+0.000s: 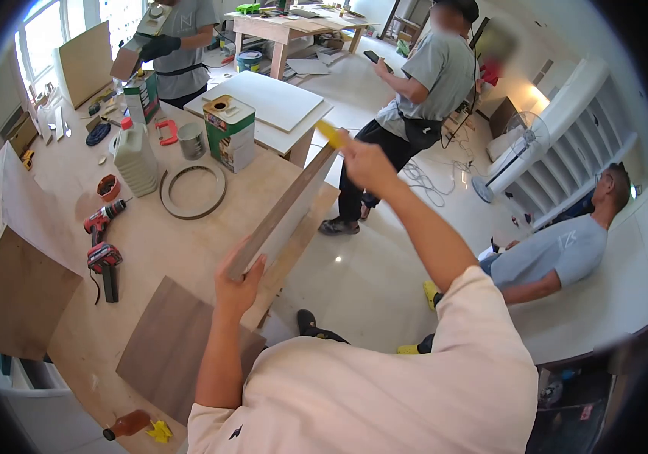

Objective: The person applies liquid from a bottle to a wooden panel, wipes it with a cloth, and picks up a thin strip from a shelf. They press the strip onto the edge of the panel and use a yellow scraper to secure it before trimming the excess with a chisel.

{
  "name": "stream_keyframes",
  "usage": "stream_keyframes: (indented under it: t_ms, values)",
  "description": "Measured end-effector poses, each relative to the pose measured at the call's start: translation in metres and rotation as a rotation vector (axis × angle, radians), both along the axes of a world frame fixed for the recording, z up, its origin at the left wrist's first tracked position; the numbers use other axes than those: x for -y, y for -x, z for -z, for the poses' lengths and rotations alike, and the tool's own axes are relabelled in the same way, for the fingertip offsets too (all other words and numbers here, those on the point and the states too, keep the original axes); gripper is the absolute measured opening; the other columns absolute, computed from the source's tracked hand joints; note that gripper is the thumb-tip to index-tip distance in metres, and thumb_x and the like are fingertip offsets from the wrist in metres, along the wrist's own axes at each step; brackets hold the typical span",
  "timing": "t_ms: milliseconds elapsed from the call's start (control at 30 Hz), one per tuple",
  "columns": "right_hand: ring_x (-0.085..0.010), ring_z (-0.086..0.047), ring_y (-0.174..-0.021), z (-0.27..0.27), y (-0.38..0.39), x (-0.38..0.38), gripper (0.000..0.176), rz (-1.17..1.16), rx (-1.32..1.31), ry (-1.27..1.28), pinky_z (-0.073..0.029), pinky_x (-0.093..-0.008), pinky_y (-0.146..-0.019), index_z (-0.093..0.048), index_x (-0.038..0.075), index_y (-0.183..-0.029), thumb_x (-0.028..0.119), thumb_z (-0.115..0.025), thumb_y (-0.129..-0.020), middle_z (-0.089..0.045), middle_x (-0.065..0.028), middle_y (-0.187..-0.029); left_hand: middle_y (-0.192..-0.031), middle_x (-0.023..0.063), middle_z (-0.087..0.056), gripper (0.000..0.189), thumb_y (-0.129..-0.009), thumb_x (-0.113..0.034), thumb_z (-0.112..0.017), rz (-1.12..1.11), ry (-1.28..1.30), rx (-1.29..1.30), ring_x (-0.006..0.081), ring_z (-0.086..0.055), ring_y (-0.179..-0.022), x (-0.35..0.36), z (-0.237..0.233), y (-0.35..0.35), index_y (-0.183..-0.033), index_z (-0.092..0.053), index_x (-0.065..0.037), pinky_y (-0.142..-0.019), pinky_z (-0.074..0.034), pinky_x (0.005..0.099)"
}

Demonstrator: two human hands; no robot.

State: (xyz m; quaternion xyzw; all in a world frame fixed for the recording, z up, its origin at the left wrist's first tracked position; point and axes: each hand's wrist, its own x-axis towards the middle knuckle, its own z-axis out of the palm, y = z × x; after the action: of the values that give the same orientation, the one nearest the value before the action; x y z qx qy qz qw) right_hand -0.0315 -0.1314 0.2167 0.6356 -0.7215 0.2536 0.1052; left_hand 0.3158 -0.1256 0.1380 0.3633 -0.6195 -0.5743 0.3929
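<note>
My left hand (238, 286) is closed around the near end of a wooden board (285, 206) with a brown, wood-grain edge and a pale face. The board is held up on edge, slanting away from me beside the worktable (142, 246). At its far end, my right hand (369, 165) grips a small yellow pad (329, 134); its exact kind is hard to make out. The pad is at the board's upper edge. Below my left arm, a flat brown wood-grain panel (165, 340) lies on the table.
On the table are a red drill (104, 218), a battery (103, 256), a plastic jug (135, 163), a green-white can (229, 132), a coil of edging (193, 193) and a bottle (127, 424). Several people are nearby; one sits at right. A fan (517, 140) stands beyond.
</note>
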Motion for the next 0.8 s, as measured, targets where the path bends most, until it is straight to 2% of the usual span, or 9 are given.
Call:
stream_keyframes:
  t_ms: [33, 133, 200, 267, 333, 433, 633, 700, 800]
  values:
    - [-0.0441, -0.063, -0.079, -0.017, 0.019, 0.004, 0.039, 0.097, 0.043, -0.102, -0.050, -0.0526, -0.070, -0.050, 0.006, -0.131, 0.021, -0.048, -0.095, -0.065, -0.0242, -0.082, -0.103, 0.0107, -0.067, 0.030, -0.085, -0.006, -0.070, -0.015, 0.000, -0.007, 0.0103, -0.060, -0.092, 0.002, 0.004, 0.001, -0.114, -0.064, 0.003, -0.077, -0.049, 0.0244]
    - [-0.0433, -0.063, -0.088, -0.004, 0.092, 0.015, 0.038, 0.200, 0.024, -0.035, -0.051, -0.0486, -0.077, -0.055, 0.004, -0.128, 0.022, -0.048, -0.096, -0.065, -0.0267, -0.096, -0.094, 0.0068, -0.066, 0.027, -0.086, -0.005, -0.069, -0.019, 0.062, 0.018, 0.0082, -0.058, -0.082, 0.004, 0.019, -0.003, -0.111, -0.064, 0.003, -0.066, -0.047, 0.0231]
    - [-0.0430, -0.063, -0.092, -0.033, 0.043, 0.004, 0.043, 0.306, 0.248, -0.012, -0.051, -0.0465, -0.080, -0.051, 0.006, -0.135, 0.023, -0.050, -0.096, -0.064, -0.0268, -0.104, -0.089, 0.0032, -0.064, 0.024, -0.086, -0.003, -0.069, -0.022, 0.178, 0.081, 0.0070, -0.056, -0.077, 0.008, 0.010, -0.003, -0.109, -0.064, 0.003, -0.060, -0.045, 0.0227]
    - [-0.0436, -0.063, -0.090, -0.038, -0.004, -0.005, 0.042, 0.095, 0.247, 0.064, -0.050, -0.0462, -0.078, -0.052, 0.006, -0.134, 0.024, -0.051, -0.095, -0.064, -0.0278, -0.100, -0.083, 0.0010, -0.062, 0.021, -0.086, -0.003, -0.069, -0.034, 0.048, 0.089, 0.0059, -0.054, -0.072, 0.003, -0.003, -0.004, -0.106, -0.064, 0.004, -0.058, -0.043, 0.0223]
    - [-0.0447, -0.063, -0.085, -0.022, -0.019, -0.003, 0.045, 0.011, 0.176, -0.110, -0.050, -0.0476, -0.075, -0.049, 0.006, -0.136, 0.024, -0.050, -0.096, -0.065, -0.0269, -0.097, -0.079, -0.0005, -0.061, 0.019, -0.086, -0.004, -0.069, -0.034, -0.013, 0.056, 0.0050, -0.052, -0.070, 0.000, -0.002, -0.004, -0.103, -0.064, 0.003, -0.058, -0.041, 0.0218]
    - [-0.0403, -0.063, -0.077, -0.012, -0.053, -0.015, 0.046, -0.053, 0.150, -0.120, -0.050, -0.0418, -0.071, -0.047, 0.011, -0.139, 0.018, -0.054, -0.095, -0.063, -0.0271, -0.084, -0.079, -0.0011, -0.060, 0.016, -0.086, -0.005, -0.070, -0.052, -0.016, -0.066, 0.0045, -0.053, -0.070, 0.004, 0.001, 0.001, -0.100, -0.065, 0.002, -0.058, -0.042, 0.0213]
    - [-0.0354, -0.056, -0.067, -0.009, -0.183, -0.081, 0.059, -0.522, 0.234, -0.109, -0.049, -0.0426, -0.063, -0.036, 0.013, -0.148, 0.011, -0.056, -0.092, -0.058, -0.0150, -0.084, -0.085, 0.0021, -0.063, 0.012, -0.087, -0.001, -0.066, 0.004, 0.043, -0.067, 0.0074, -0.057, -0.076, 0.011, 0.030, -0.004, -0.099, -0.064, 0.001, -0.062, -0.046, 0.0228]
    - [-0.0339, -0.056, -0.066, -0.025, -0.211, -0.103, 0.059, -0.543, 0.233, -0.235, -0.049, -0.0417, -0.061, -0.037, 0.013, -0.147, 0.012, -0.057, -0.092, -0.057, -0.0139, -0.084, -0.087, 0.0038, -0.065, 0.014, -0.087, 0.000, -0.065, 0.033, 0.221, -0.137, 0.0089, -0.059, -0.077, 0.015, 0.047, -0.005, -0.101, -0.064, 0.002, -0.063, -0.047, 0.0233]
    - [-0.0325, -0.057, -0.066, -0.039, -0.218, -0.104, 0.058, -0.475, 0.248, -0.284, -0.049, -0.0403, -0.060, -0.038, 0.014, -0.147, 0.015, -0.058, -0.093, -0.056, -0.0131, -0.082, -0.088, 0.0047, -0.066, 0.015, -0.087, 0.002, -0.064, -0.039, -0.084, -0.352, 0.0100, -0.060, -0.078, 0.004, 0.037, 0.003, -0.102, -0.063, 0.002, -0.064, -0.047, 0.0238]
